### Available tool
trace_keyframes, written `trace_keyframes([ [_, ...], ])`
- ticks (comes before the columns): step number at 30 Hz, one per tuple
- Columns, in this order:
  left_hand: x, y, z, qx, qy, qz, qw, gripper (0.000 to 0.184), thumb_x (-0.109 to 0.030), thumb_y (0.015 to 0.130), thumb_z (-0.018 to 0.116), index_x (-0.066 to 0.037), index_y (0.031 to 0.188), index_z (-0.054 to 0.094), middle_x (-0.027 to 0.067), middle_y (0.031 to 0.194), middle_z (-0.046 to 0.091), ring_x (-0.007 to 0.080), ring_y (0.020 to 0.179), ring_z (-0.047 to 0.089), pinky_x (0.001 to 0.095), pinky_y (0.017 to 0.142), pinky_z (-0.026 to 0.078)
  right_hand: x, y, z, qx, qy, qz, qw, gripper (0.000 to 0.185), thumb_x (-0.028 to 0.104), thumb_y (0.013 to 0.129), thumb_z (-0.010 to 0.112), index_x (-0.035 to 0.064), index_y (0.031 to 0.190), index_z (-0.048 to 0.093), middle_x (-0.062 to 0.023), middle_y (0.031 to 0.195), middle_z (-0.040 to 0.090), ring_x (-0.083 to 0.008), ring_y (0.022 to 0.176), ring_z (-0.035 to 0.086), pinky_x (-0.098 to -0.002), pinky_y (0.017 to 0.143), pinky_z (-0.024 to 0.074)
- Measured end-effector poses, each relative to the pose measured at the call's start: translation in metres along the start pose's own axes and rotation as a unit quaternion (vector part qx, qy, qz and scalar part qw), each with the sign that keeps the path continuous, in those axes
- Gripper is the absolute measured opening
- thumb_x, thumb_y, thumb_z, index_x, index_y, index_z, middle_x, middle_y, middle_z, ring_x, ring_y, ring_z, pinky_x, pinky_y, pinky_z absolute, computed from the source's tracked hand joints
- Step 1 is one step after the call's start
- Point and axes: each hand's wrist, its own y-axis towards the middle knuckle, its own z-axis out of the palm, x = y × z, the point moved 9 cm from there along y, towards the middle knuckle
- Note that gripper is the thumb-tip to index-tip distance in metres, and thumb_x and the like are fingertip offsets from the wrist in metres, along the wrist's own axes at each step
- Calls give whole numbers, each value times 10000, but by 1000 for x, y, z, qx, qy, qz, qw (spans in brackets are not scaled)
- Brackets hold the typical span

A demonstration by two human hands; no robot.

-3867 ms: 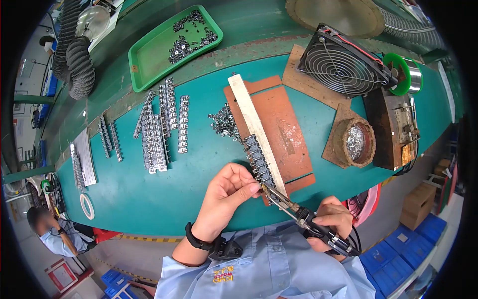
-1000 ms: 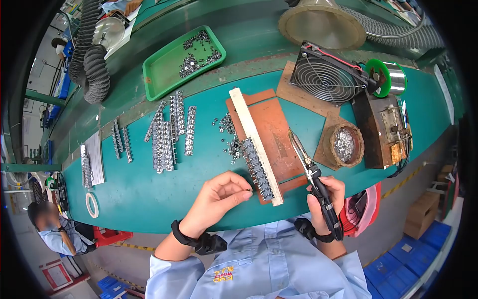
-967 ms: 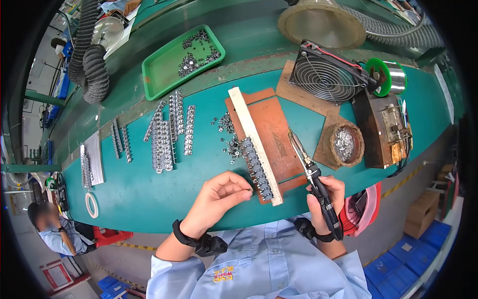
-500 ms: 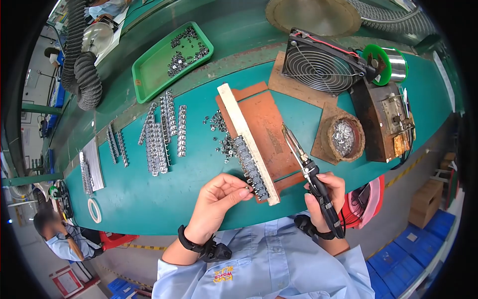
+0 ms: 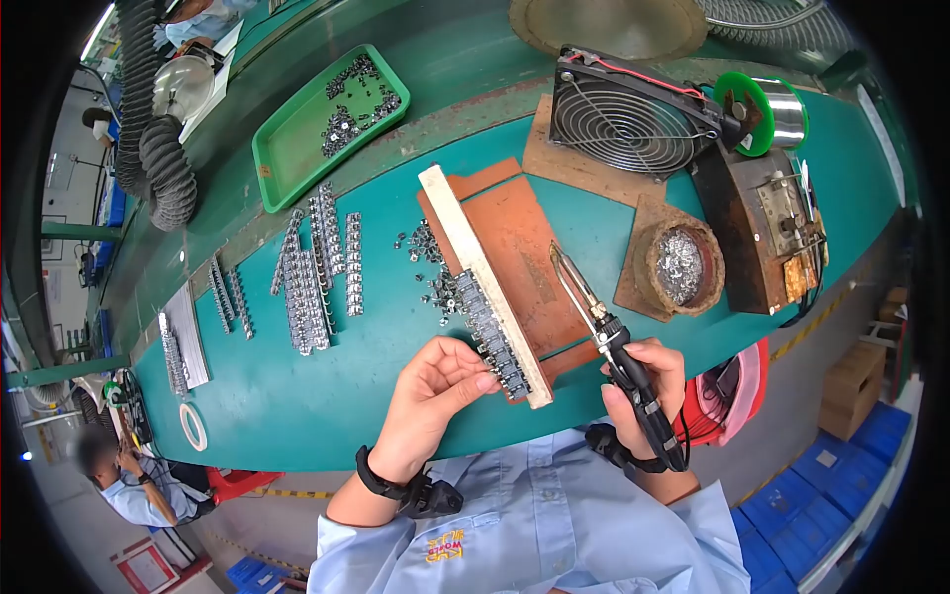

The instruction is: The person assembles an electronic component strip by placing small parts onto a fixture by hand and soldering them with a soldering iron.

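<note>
My right hand point(image 5: 648, 381) is wrapped round the black handle of a soldering iron point(image 5: 616, 342), whose tip points up and left over a brown board point(image 5: 520, 262). Along the board's left side lies a pale wooden bar point(image 5: 450, 223). A row of small dark components point(image 5: 490, 332) is lined up on its lower half. At the lower end of that row, my left hand point(image 5: 440, 391) is closed in a pinch, thumb and forefinger beside the components. Whatever sits between those fingertips is too small to make out. Loose small metal parts point(image 5: 435, 282) are scattered just left of the bar.
Finished-looking component strips point(image 5: 305, 297) lie to the left. Behind them is a green tray point(image 5: 287, 158) with small parts. At right stand a fan point(image 5: 633, 124), a solder spool point(image 5: 777, 114), a round pot point(image 5: 683, 267) and a metal box point(image 5: 737, 228). Another person point(image 5: 139, 485) sits far left.
The view has shifted slightly. My left fingertips remain at the lower end of the component row, and the soldering iron stays in my right hand, its tip still over the board.
</note>
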Motion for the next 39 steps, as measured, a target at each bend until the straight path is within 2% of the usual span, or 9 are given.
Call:
trace_keyframes([
  [11,-1,2,1,20,-7,-8,1000,136,25,801,553,-37,893,475,29,767,580,116,750,590,225,696,472,1,0,0,7,-13,-6,1000,406,102,737,628,20,1058,394,-103,865,485,-149,740,509,-260,684,417],
  [15,1,4,1,37,-34,-14,999,131,28,804,546,-34,894,475,32,773,578,120,753,591,229,699,474,4,1,3,8,37,3,999,429,122,731,645,23,1063,391,-106,922,487,-147,743,509,-258,691,419],
  [18,3,6,0,48,-48,-14,998,130,31,804,545,-33,891,473,35,775,575,122,751,588,232,701,473,6,-4,-3,-61,103,62,991,464,184,717,674,23,1055,400,-82,844,524,-144,745,511,-227,658,397],
  [19,3,6,0,58,-46,-16,997,133,21,806,550,-34,899,474,36,798,579,116,770,582,230,721,467,4,-7,-7,-55,99,64,991,464,184,717,674,23,1055,400,-82,844,524,-144,745,511,-227,658,397],
  [22,5,7,0,76,-45,-20,996,142,1,810,561,-35,917,475,38,845,587,105,810,569,227,761,455,18,-17,-17,36,-35,-73,996,509,292,695,692,17,1035,433,-47,670,539,-140,663,515,-253,630,367],
  [23,6,7,0,80,-49,-21,995,146,1,809,562,-37,918,471,38,844,586,105,809,569,227,762,454,20,-16,-17,40,-36,-72,996,509,292,695,692,17,1035,433,-47,670,539,-140,663,515,-253,630,367],
  [26,6,7,0,87,-59,-23,994,154,-1,809,564,-39,920,463,38,843,585,105,809,569,227,763,453,47,-16,-9,105,-80,-143,981,501,373,669,689,5,956,504,-23,514,496,-145,544,496,-300,628,341],
  [30,6,7,0,85,-56,-28,994,162,-1,808,565,-42,918,453,39,840,583,109,812,570,231,768,450,59,-10,0,118,-96,-113,982,383,311,637,731,47,876,591,12,548,565,-119,468,494,-303,672,354],
  [39,4,7,1,95,-55,-18,994,157,-5,812,561,-41,913,447,47,844,579,124,817,574,241,763,449,53,-11,8,144,-113,-103,978,361,282,619,733,63,875,600,19,580,587,-113,484,510,-302,650,361],
])
